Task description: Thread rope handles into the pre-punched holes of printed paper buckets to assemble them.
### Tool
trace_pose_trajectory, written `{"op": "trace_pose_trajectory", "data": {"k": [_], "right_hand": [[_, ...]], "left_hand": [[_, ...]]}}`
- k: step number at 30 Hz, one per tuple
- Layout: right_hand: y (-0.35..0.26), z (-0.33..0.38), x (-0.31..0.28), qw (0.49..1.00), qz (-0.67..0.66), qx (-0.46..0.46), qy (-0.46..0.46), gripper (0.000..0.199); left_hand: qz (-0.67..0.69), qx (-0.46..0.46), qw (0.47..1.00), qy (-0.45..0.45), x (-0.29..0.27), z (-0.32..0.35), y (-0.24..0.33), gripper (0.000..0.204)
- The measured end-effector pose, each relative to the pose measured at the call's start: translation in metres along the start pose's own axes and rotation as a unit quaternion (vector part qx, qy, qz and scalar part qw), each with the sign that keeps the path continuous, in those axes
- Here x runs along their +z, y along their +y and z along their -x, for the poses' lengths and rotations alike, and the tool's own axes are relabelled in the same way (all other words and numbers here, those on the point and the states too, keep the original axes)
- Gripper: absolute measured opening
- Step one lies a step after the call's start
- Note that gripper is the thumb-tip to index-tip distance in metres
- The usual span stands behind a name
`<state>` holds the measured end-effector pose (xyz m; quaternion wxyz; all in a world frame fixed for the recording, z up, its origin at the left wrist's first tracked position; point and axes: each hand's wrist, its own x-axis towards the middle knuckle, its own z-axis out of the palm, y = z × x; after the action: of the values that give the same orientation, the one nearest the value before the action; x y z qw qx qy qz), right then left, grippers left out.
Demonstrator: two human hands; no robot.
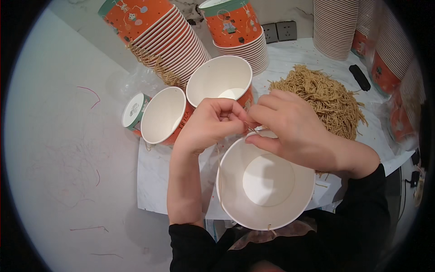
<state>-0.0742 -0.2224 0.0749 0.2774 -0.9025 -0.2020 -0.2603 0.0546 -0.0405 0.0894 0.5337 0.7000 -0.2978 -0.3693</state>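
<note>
A large white paper bucket [290,199] stands in front of me at the near table edge, its open mouth facing up. At its far rim, my left hand [210,122] and my right hand [287,120] meet with fingertips pinched together. Between them is a thin tan cord [220,172], which hangs down along the bucket's left side. A short piece of tan cord [270,227] shows through the bucket's near rim. My fingers partly hide the cord's end and the rim there, so I cannot see whether it passes through a hole.
Two orange paper buckets [164,115] [219,79] sit behind my left hand. Tall bucket stacks [170,43] [242,52] lean near the wall, with more [335,27] at the right. A pile of tan cords [328,97] and a black object [359,77] lie beyond my right hand.
</note>
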Motion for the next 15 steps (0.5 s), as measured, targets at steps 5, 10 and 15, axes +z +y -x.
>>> {"op": "trace_pose_trajectory", "data": {"k": [5, 10, 15], "right_hand": [[0.001, 0.000, 0.003, 1.000, -0.003, -0.001, -0.015, 0.029], [-0.003, -0.003, 0.003, 0.998, 0.024, -0.027, 0.049, 0.027], [-0.004, -0.003, 0.004, 0.998, -0.012, 0.013, 0.053, 0.025]], "left_hand": [[0.002, 0.025, 0.999, 0.021, 0.007, 0.000, -0.002, 0.008], [0.004, 0.053, 0.998, 0.037, 0.015, 0.002, -0.001, 0.004], [-0.009, 0.061, 0.997, 0.050, 0.019, 0.001, 0.000, 0.003]]}}
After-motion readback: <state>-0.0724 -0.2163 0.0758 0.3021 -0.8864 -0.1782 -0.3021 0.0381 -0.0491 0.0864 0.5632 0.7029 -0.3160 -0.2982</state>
